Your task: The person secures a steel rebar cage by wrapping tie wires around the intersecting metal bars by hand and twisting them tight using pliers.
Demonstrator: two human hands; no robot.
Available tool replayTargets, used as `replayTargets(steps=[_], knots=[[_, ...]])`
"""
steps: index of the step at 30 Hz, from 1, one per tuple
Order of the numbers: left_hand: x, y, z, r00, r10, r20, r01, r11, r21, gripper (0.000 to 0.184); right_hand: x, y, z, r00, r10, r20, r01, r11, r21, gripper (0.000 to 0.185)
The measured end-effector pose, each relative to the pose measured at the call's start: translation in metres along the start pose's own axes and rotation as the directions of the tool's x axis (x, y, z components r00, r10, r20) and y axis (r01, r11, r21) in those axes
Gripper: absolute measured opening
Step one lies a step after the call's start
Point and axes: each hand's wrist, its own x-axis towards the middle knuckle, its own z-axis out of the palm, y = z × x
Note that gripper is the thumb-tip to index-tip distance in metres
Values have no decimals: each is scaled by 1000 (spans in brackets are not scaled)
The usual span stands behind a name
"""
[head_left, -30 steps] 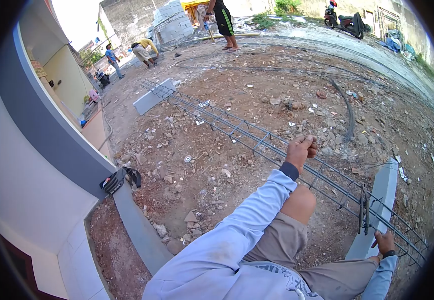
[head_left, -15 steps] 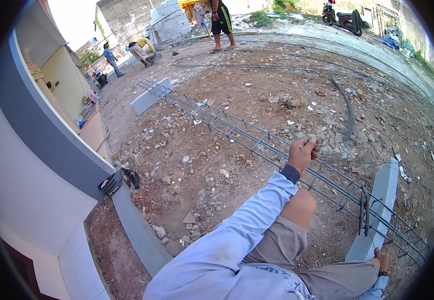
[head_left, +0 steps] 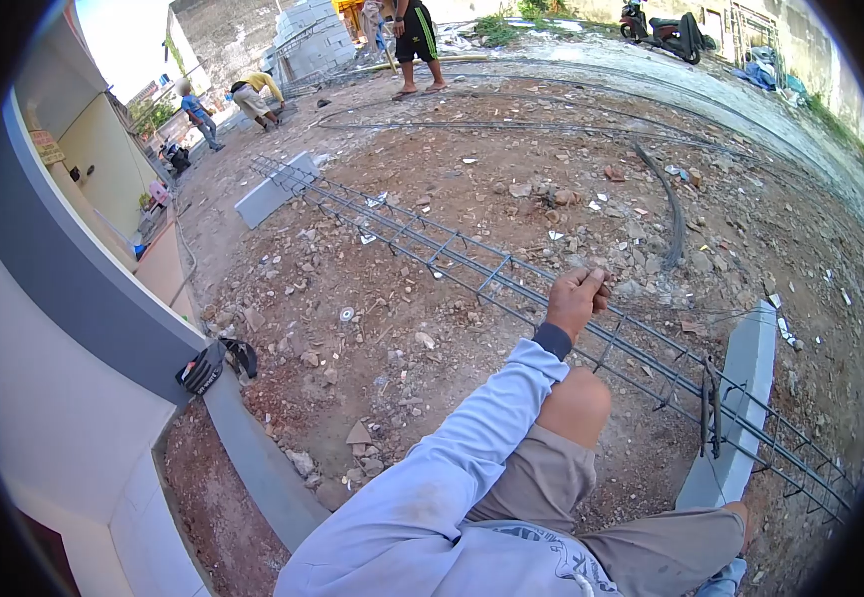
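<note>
Head view: from the left, shows a dark bag [head_left: 201, 370] on a low grey ledge [head_left: 253, 468] by the house wall, and past that, a person in blue [head_left: 198, 117] far away. Next shows a person bent down low [head_left: 256, 98]. Then comes to a pale block [head_left: 271, 197] on the dirt, with one end of a long metal cage [head_left: 494, 275] lying over it. Has a person in black shorts [head_left: 417, 45] up at the top, with bare legs

Goes on along the cage, down and across to the right. Has the left hand [head_left: 576, 298] just over the bars in the middle, with fingers curled in and thumb close to them. Looks like a tiny pinch, maybe with a thin wire in it, but cannot tell for sure. Cannot tell if touching the bars, either

More to the right, shows dark metal pieces [head_left: 705, 413] upright at the cage, beside the other pale block [head_left: 755, 348], with the cage across that one too. Shows only a bit of the right sleeve [head_left: 725, 579] down low. Cannot tell how the right hand is, being out of sight

Seems to be in the middle of small finger work at the bars. Calls for slow, careful fingers so near hard metal
</note>
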Motion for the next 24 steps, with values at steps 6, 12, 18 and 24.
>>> replayTargets(steps=[6, 12, 18, 24], knots=[[-2, 1, 6, 997, -27, 75, 24, 999, 39, 24, -7, 6, 13, 999, 40, 14, -40, 999, 31, 45], [-7, 3, 14, 941, -181, 285, 110, 963, 247, 24, -11, 10, 13, 998, 65, 7, -65, 997, 43, 41], [-6, -9, 32, 876, -248, 414, 129, 947, 294, 24, 17, -36, -18, 991, -116, -64, 119, 992, 42, 38], [-8, -8, 41, 922, -158, 354, 63, 962, 265, 21, 13, -200, -33, 840, -534, -95, 527, 845, -87, 27]])
